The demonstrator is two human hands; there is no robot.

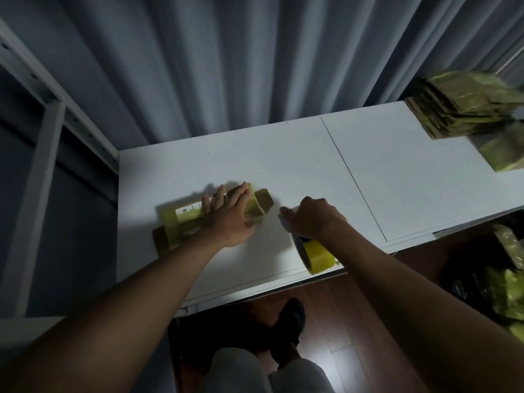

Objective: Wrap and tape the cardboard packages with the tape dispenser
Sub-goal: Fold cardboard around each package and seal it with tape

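Now left hand (231, 219) flat on package (198, 215), right hand (313, 219) gripping tape dispenser (310, 251)

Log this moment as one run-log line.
left hand: flat, pressing cardboard package onto table | right hand: grips tape dispenser beside package | taped stack: far right

Two hands show, the left hand (231, 219) and the right hand (313, 218), along with one cardboard package (187, 219) at centre left, one tape dispenser (310, 251) carrying one yellow roll, and one stack of packages (465, 106) at upper right, too blurred to count.
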